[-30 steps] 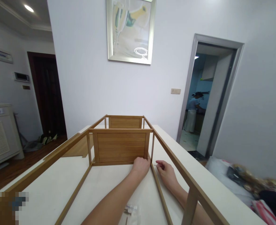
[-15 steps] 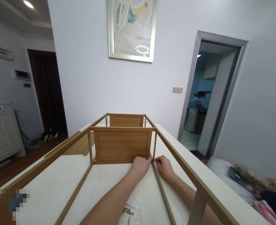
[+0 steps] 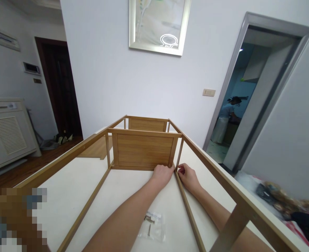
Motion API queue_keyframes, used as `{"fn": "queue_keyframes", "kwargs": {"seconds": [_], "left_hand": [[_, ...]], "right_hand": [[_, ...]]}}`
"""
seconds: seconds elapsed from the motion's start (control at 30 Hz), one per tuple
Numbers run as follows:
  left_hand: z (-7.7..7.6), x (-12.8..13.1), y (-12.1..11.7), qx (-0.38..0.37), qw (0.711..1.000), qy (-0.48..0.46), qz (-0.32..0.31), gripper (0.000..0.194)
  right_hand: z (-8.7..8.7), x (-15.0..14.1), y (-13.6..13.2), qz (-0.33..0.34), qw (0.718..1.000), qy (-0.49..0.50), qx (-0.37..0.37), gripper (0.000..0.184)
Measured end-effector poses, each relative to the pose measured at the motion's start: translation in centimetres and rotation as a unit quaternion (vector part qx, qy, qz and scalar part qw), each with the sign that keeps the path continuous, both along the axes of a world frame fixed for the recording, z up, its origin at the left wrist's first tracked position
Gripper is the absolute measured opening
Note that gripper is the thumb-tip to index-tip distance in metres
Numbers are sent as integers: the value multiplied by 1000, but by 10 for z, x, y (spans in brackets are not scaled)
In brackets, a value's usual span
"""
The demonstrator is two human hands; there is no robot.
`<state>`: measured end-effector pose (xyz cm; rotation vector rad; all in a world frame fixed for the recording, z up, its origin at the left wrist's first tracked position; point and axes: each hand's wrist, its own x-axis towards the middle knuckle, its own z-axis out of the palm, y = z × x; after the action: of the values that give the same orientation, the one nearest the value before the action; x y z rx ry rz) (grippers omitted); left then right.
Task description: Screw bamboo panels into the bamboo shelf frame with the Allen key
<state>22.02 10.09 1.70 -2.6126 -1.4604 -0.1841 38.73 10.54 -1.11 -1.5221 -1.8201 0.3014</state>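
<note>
A wooden shelf frame [image 3: 209,154] lies on its side, with an upright slatted panel [image 3: 144,149] set across it. My left hand [image 3: 163,175] is inside the frame, its fingers curled at the panel's lower right corner, where it meets the bottom rail [image 3: 188,206]. My right hand [image 3: 188,177] is just outside that same joint, thumb and fingers pinched together against the post. Whatever is between those fingertips is too small to make out. Near my left forearm lies a clear plastic bag [image 3: 158,231] with several screws [image 3: 149,219] on it or in it.
The frame rests on a white table [image 3: 128,206]. A loose wooden panel [image 3: 91,148] lies at its left. A second panel [image 3: 148,124] crosses the far end. Bundled items [image 3: 277,199] sit to the right. Through the doorway, a person [image 3: 224,117] stands in another room.
My view has tilted down and turned slightly left, so more of the screw bag shows. Both hands stay at the same corner joint, the right fingers still pinched.
</note>
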Motion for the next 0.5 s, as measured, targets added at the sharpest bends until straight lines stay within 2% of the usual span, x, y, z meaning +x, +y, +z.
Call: {"fn": "queue_keyframes", "kwargs": {"seconds": [0.5], "left_hand": [[2,1,-3,-2,1000,18,8,36]], "right_hand": [[6,-5,-5,-1,998,-64,1,26]]}}
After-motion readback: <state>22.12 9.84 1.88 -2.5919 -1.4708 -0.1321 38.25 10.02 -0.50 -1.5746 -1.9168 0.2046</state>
